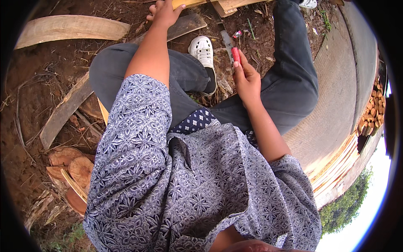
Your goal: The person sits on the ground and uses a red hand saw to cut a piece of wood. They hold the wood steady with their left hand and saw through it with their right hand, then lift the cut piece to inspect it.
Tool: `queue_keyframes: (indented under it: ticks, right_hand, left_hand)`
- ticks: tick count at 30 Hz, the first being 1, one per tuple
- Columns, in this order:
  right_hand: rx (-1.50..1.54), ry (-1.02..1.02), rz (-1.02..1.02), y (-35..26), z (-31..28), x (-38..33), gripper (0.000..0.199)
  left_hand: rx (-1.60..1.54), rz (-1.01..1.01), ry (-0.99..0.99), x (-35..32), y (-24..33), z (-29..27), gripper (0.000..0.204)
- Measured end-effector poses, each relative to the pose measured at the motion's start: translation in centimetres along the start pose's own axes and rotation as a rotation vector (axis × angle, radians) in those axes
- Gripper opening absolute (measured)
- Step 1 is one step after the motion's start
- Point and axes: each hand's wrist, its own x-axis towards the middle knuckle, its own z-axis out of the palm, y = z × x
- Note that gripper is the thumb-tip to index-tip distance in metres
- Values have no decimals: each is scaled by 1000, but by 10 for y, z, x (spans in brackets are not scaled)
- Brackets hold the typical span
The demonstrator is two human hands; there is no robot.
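Observation:
At the top edge of the view, my left hand (164, 14) grips the end of a yellowish wooden board (191, 3), its thumb lying along the wood. The rest of that board runs out of view. My right hand (247, 82) is closed round the red handle of a red-handled tool (235, 54). A flat grey metal blade (227, 40) extends from the handle up toward the wood; its far end is thin and hard to make out. Whether the blade touches the board I cannot tell. My bent legs lie to either side, with a white clog (202, 49) between them.
A curved pale plank (71, 30) lies at the far left, and a grey weathered board (189, 27) is under my left forearm. Cut log rounds (79, 170) lie at the lower left. On the right are a large grey sheet (336, 84) and stacked wood (372, 110).

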Motion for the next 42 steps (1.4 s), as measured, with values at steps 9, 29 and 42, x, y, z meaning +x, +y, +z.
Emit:
queue_keyframes:
  ticks: [9, 29, 42]
  right_hand:
    - [111, -25, 69, 2, 3, 4, 45]
    - [17, -44, -334, -109, -38, 2, 51]
    - [86, 67, -348, -111, -15, 21, 43]
  left_hand:
    - [54, -6, 72, -6, 21, -14, 51]
    - [309, 207, -223, 39, 8, -45, 44]
    - [294, 239, -219, 41, 11, -50, 48]
